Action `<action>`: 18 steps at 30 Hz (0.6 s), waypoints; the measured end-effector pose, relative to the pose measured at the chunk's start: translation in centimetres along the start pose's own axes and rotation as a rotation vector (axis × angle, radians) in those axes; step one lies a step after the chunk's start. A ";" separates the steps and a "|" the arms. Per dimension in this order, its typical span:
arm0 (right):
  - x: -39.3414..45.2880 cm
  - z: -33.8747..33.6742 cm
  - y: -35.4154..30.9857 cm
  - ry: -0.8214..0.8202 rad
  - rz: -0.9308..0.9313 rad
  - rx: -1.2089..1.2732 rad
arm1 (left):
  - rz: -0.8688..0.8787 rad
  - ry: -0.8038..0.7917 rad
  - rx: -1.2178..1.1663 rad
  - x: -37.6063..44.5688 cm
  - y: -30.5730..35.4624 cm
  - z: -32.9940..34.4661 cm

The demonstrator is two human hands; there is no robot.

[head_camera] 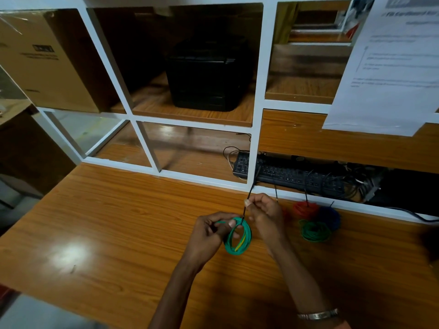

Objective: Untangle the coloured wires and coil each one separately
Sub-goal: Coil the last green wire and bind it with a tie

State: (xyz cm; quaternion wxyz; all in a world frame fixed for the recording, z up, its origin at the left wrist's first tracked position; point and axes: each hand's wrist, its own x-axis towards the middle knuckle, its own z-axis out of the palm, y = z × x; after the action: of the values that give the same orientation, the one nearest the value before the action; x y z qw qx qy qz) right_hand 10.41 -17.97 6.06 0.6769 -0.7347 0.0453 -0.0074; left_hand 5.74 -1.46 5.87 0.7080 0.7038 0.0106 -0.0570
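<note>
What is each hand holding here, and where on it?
Left hand pinches the teal wire coil at its upper rim. Right hand pinches a black tie near its lower end, above the coil.

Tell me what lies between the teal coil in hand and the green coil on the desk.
Head view: only the right hand and forearm over bare wooden desk.

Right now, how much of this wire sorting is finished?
Three coils, red, blue and green, already lie on the desk. The left hand holds a teal coil while the right hand pulls a black tie on it. No loose wires show.
</note>
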 end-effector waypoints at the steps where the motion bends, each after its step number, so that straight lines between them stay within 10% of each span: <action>1: 0.1 0.1 0.3 0.005 0.019 -0.010 | 0.009 -0.017 0.004 -0.1 0.1 -0.1; 8: -0.4 0.0 0.1 -0.023 -0.150 -0.149 | 0.016 0.026 0.013 -0.3 -1.0 0.0; 18: -0.8 -0.4 2.7 0.018 0.176 -0.002 | -0.009 0.019 0.062 -0.8 -2.1 1.3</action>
State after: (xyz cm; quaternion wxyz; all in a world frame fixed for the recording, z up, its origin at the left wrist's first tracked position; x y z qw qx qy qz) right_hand 9.47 -18.48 3.46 0.6738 -0.7283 0.1161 0.0456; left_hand 4.66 -2.68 3.89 0.6855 0.7258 0.0187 -0.0537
